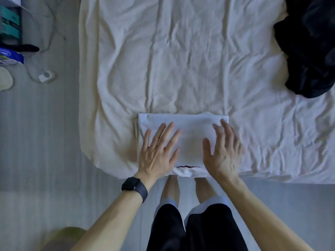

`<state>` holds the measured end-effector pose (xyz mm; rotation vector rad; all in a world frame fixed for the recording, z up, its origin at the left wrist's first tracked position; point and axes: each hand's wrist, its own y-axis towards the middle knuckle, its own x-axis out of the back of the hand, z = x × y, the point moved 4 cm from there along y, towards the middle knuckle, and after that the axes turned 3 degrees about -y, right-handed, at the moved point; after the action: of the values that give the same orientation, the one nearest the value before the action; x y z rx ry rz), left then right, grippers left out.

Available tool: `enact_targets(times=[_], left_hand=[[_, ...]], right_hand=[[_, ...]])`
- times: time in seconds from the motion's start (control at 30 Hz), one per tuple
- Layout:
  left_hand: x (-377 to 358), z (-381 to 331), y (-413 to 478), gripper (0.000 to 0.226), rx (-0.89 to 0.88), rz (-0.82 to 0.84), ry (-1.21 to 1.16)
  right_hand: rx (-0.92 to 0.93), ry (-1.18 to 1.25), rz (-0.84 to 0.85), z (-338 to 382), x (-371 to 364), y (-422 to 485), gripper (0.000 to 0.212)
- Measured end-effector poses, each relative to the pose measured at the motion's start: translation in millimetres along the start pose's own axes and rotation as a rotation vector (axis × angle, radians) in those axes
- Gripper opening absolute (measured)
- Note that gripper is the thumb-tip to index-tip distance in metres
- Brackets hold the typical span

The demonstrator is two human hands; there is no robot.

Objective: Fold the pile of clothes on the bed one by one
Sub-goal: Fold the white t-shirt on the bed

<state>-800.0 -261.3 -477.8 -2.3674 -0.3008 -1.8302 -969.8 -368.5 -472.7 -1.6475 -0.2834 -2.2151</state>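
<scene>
Folded white garment (188,136) at near edge of bed (181,60), both hands on it.
L hand (155,151) flat, fingers spread, pressing cloth; R hand (223,149) open, fingers straight, contact w/ cloth unclear. Dark clothes pile (308,46) far right on bed. Watch (133,185) on L wrist.

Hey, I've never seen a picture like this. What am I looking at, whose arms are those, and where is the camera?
There is no machine here. The one picture comes from a camera worn on a person's head, looking down at their own arms. The left hand, with a dark watch on its wrist, and the right hand are spread flat over a folded white garment at the near edge of the bed. Neither hand grips anything. A dark pile of clothes lies on the bed's right side.
</scene>
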Motion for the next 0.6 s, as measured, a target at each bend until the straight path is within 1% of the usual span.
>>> enact_targets(times=[0.03, 0.07, 0.13, 0.17, 0.2, 0.27, 0.33, 0.37, 0.47, 0.6], left_hand=[[-8.6, -7.2, 3.2, 0.062, -0.017, 0.056, -0.011], [-18.5, -7.6, 5.8, 0.064, 0.005, 0.104, 0.01], [-38.1, 7.1, 7.4, 0.067, 0.036, 0.187, 0.109], [-45.8, 18.8, 3.9, 0.069, 0.045, 0.219, 0.12], [-51.6, 31.7, -2.3, 0.071, 0.054, 0.227, 0.121], [-52.9, 49.6, -12.2, 0.073, 0.08, 0.205, 0.155], [-50.0, 55.4, -17.8, 0.074, 0.116, 0.206, 0.188], [-48.6, 56.1, -17.7, 0.075, 0.125, 0.216, 0.186], [-51.4, 59.1, -16.4, 0.077, 0.139, 0.256, 0.139], [-56.8, 65.3, -17.5, 0.079, 0.169, 0.26, 0.087]], right_hand=[[0.104, -0.036, 0.033, 11.8, -9.4, -4.0, 0.048], [0.181, -0.053, 0.084, 19.4, -20.6, -4.0, 0.049], [0.252, -0.077, 0.214, 16.8, -45.5, 6.6, 0.052], [0.269, -0.106, 0.272, 10.1, -55.6, 11.9, 0.055], [0.261, -0.132, 0.317, 2.0, -62.8, 14.0, 0.059], [0.153, -0.164, 0.329, -14.8, -64.9, 15.2, 0.066], [0.034, -0.173, 0.344, -26.5, -59.6, 12.4, 0.067], [0.007, -0.172, 0.355, -30.5, -57.9, 10.3, 0.066], [0.033, -0.176, 0.383, -40.7, -62.8, 12.5, 0.066], [0.034, -0.17, 0.406, -42.6, -71.3, 15.0, 0.067]])
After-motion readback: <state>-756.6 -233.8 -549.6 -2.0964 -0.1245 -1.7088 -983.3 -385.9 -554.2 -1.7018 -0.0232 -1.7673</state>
